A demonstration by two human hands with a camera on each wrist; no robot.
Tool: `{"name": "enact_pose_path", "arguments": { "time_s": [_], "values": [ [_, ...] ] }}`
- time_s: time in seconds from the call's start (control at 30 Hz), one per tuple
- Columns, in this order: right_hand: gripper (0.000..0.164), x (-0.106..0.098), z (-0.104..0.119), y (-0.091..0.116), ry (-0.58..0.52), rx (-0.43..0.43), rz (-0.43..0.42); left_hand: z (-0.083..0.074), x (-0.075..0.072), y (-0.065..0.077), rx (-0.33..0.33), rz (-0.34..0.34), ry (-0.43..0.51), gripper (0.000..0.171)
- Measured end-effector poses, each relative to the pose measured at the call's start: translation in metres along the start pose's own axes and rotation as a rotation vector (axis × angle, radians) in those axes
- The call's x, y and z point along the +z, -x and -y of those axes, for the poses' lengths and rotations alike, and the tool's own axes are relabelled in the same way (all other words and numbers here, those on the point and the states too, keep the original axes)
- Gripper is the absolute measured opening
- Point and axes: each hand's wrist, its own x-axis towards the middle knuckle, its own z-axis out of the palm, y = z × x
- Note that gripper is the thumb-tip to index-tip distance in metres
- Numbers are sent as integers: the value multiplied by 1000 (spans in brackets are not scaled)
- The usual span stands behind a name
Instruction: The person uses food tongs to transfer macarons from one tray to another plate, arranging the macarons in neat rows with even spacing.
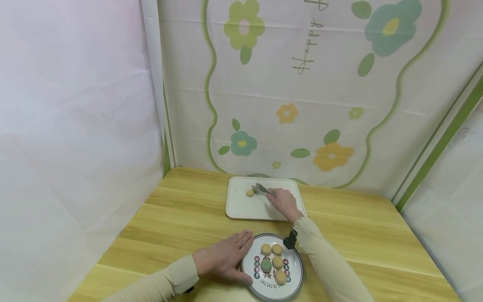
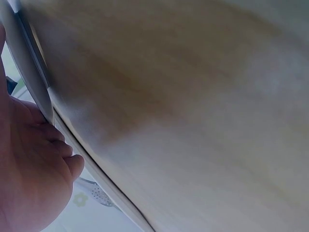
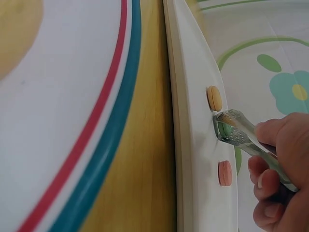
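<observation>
My right hand grips metal tongs over the white tray. In the right wrist view, the perforated tips of the tongs are on either side of a green macaron. A tan macaron and a pink macaron stand on the tray, one on each side of the tips. My left hand rests at the left rim of a round plate, fingers extended and thumb at the rim. On that plate lie several tan macarons and one green macaron.
The tray stands at the back of the wooden table, in front of a flower-print cloth. Plain white cloth hangs on the left. The round plate is nearer, between my forearms.
</observation>
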Motion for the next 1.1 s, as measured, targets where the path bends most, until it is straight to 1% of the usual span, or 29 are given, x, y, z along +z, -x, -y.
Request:
{"name": "enact_pose_path", "arguments": {
  "time_s": [0.13, 0.37, 0.47, 0.6, 0.73, 0.87, 1.1],
  "values": [
    [38, -1, -1, 2, 10, -25, -21, 0, -1, 0, -3, -2, 2, 114],
    [32, -3, -4, 6, 30, -34, -48, 0, -1, -1, -2, -1, 1, 114],
    [30, -5, -4, 9, 16, -46, -59, 0, -2, -1, 3, -6, -6, 114],
    [29, -11, -4, 13, 3, -72, -70, 1, -2, 0, -2, 0, 4, 114],
    [32, -18, -4, 17, 22, -99, -83, 1, -3, 0, -11, 9, 18, 114],
    [30, -26, -5, 23, 30, -135, -107, 1, -2, -1, -13, 10, 12, 114],
    [27, -37, -4, 37, -10, -176, -133, -1, 0, 0, -17, 7, 10, 115]
  ]
}}
